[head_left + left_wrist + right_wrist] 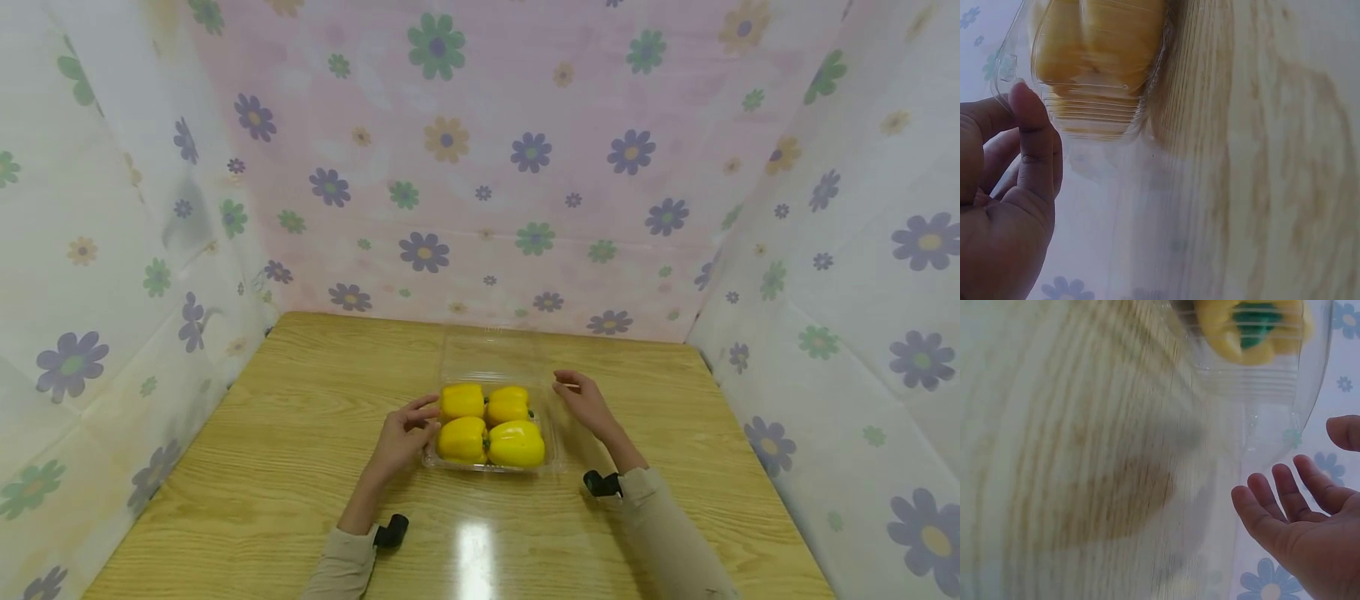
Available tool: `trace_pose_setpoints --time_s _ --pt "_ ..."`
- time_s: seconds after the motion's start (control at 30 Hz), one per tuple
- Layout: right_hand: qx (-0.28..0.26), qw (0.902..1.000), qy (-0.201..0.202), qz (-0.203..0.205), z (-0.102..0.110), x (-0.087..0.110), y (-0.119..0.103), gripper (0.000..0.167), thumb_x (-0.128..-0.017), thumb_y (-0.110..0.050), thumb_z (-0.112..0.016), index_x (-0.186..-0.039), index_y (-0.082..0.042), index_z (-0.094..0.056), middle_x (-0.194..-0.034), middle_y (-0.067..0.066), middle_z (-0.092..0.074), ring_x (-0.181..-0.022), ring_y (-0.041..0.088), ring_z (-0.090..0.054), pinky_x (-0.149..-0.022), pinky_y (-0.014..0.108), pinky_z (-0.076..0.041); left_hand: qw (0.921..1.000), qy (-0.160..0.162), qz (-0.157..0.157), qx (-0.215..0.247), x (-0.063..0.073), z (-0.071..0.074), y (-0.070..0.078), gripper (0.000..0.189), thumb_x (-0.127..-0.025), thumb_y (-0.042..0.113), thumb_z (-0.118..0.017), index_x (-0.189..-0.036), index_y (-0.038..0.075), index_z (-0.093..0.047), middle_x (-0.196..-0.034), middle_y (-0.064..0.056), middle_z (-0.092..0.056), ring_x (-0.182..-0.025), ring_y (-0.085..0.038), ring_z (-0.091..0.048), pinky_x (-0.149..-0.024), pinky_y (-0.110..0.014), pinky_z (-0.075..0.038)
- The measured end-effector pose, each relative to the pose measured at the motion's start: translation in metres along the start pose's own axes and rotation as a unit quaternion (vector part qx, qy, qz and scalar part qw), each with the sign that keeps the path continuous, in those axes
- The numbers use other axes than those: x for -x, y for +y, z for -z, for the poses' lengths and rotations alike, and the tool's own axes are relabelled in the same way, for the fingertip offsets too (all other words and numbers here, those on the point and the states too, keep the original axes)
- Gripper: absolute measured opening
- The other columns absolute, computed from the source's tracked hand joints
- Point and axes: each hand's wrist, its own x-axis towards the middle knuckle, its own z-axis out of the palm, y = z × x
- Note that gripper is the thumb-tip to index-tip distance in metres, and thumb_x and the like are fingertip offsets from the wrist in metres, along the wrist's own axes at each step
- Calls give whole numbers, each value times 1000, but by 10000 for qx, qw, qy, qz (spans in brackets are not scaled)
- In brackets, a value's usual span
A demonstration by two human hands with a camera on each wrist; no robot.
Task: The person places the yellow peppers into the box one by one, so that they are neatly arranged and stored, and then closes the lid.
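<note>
Several yellow bell peppers sit in two rows inside a clear plastic clamshell container on the table. Its lid stands opened at the far side. At the container's left side, my left hand pinches the rim between thumb and fingers; the left wrist view shows the thumb at the rim's corner. My right hand is held just off the container's right side, its fingers loosely extended and holding nothing. In the right wrist view a pepper's green stem shows through the ridged plastic wall.
The wood-grain table spreads out around the container. Flower-patterned cloth hangs along the back and both sides. Each wrist wears a small black camera mount. A bright light reflection lies on the near tabletop.
</note>
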Motion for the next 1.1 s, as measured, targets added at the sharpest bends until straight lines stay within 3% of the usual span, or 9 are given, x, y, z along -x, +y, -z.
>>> trace_pose_setpoints --time_s 0.37,0.53,0.83,1.1 --pt "-783 9961 -405 -68 -4 -17 10 55 -111 -24 -45 -152 11 -34 -152 34 -38 -136 50 -44 -108 56 -45 9996 -107 -200 -140 0 1 -3 26 -99 -1 -63 -122 -10 -69 -149 -22 -51 -58 -12 -55 -51 -19 -48" --pt "-739 9963 -443 24 -4 -22 10 55 -111 -21 -43 -152 14 -31 -151 37 -38 -134 51 -46 -103 50 -50 9994 -158 -283 -113 0 1 -3 28 -100 0 -62 -124 -11 -67 -149 -24 -50 -56 -12 -55 -51 -20 -49" --pt "-873 9946 -564 -22 -6 -24 15 54 -111 -18 -42 -153 13 -30 -153 36 -36 -135 50 -44 -108 57 -45 9996 -158 -234 50 1 1 -4 29 -100 0 -62 -126 -13 -65 -150 -24 -48 -54 -11 -53 -51 -20 -48" --pt "-1089 9924 -570 13 -9 -24 17 52 -111 -19 -43 -151 13 -34 -153 35 -36 -138 48 -42 -110 54 -44 9996 -92 -250 -33 -2 1 -4 28 -100 1 -63 -123 -12 -67 -150 -22 -50 -57 -10 -53 -52 -19 -47"
